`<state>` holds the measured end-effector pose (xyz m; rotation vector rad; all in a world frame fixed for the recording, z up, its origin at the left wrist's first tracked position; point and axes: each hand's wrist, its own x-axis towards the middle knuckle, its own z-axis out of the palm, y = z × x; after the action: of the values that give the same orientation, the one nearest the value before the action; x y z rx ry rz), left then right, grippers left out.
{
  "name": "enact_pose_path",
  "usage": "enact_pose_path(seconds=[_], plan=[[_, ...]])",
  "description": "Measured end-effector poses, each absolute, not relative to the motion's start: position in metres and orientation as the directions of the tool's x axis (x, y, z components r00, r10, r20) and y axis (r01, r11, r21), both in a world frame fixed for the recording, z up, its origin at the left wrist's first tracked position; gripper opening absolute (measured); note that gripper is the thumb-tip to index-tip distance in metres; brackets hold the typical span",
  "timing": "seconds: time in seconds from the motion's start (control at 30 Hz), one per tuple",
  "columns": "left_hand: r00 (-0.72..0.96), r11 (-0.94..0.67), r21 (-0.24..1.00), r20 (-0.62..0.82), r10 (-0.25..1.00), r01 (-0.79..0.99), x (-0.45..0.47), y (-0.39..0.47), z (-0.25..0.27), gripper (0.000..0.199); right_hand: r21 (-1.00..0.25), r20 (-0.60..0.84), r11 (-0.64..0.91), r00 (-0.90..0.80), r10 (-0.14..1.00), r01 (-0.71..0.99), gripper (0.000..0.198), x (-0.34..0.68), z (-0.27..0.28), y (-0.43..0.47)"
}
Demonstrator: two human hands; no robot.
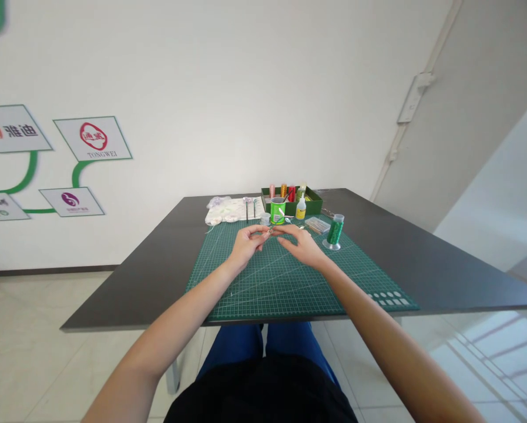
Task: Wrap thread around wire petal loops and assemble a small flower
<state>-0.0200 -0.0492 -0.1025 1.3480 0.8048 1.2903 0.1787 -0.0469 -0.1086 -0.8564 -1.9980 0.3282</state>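
My left hand (247, 245) is over the green cutting mat (263, 288), its thumb and fingers pinched together. Whatever sits between those fingertips is too small to make out. From the other side, my right hand (302, 244) reaches in with its fingers stretched out and its thumb held apart. Its fingertips meet or nearly meet those of the left hand. Just beyond both hands stand a bright green can (278, 210) and a small white tub (265, 219). A spool of green thread (335, 230) stands upright to the right of my right hand.
At the back, a dark green box (316, 204) holds several thread spools. A yellow-labelled glue bottle (301, 208) stands before it, near a clear flat case (317, 225). White cloth-like material (228, 210) and dark thin sticks (247, 211) lie back left. The dark table (153, 264) meets a white wall.
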Motion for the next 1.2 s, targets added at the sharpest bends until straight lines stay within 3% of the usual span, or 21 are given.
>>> enact_pose_path(seconds=[0.3,0.5,0.73,0.97,1.2], plan=[[0.195,-0.182,0.964,0.22,0.956,-0.195,-0.021,-0.02,-0.111,0.046,-0.773,0.434,0.55,-0.368,0.822,0.317,0.043,0.163,-0.107,-0.019],[0.159,-0.194,0.967,0.22,0.962,-0.167,-0.031,-0.003,-0.12,0.04,-0.791,0.356,0.51,-0.423,0.833,0.338,0.046,0.164,-0.108,-0.003],[0.094,-0.408,0.898,0.398,0.913,0.166,-0.045,0.009,-0.129,0.013,-0.717,0.352,0.567,-0.492,0.796,0.405,0.04,0.167,-0.111,0.0],[0.099,-0.464,0.784,0.467,0.878,0.412,-0.05,0.004,-0.134,0.012,-0.79,0.239,0.498,-0.567,0.788,0.358,0.04,0.174,-0.119,-0.007],[0.22,-0.502,0.707,0.457,0.862,0.498,-0.05,0.0,-0.137,0.01,-0.851,0.12,0.396,-0.606,0.786,0.345,0.047,0.19,-0.116,-0.01]])
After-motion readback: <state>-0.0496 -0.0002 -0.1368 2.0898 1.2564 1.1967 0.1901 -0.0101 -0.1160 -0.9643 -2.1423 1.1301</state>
